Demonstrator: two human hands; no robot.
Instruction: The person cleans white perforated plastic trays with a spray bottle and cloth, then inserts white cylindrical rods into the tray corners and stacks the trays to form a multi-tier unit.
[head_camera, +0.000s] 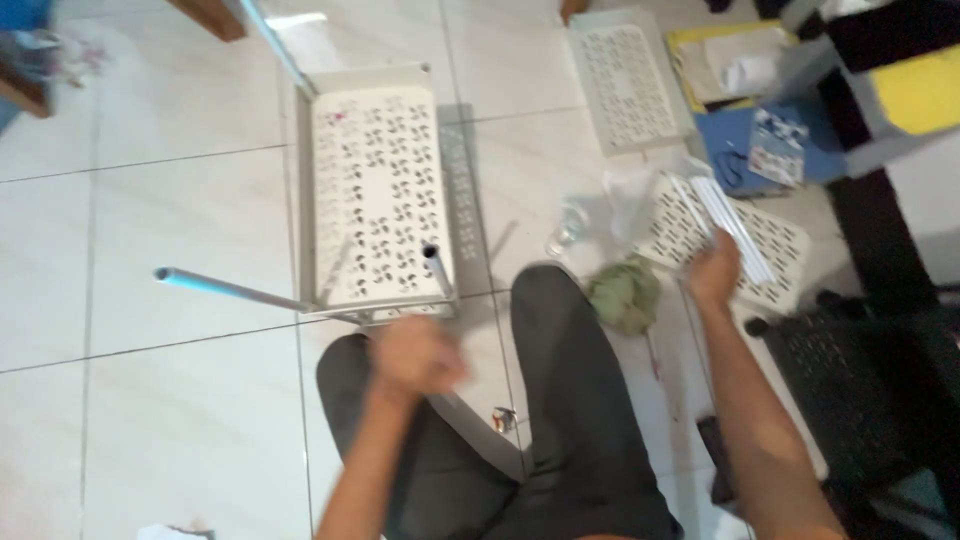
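Dark-trousered knees (560, 400) fill the near edge of the tiled floor (150, 250), where a person sits assembling a shelf rack. Blurred by motion, the left hand (415, 358) is curled closed just below the rack's near end; whether it grips anything I cannot tell. Raised at the right, the right hand (716, 268) is closed around a bundle of thin white rods (728, 220). A perforated shelf tray (378, 190) lies mid-floor with metal tubes (230, 290) fitted at its corners; I count three. Judging by this, poles are being fitted, so the next move calls for seating another tube squarely. Three cream trays show in all, counting two spare trays (625, 80) at the far right, plus one green cloth (622, 295).
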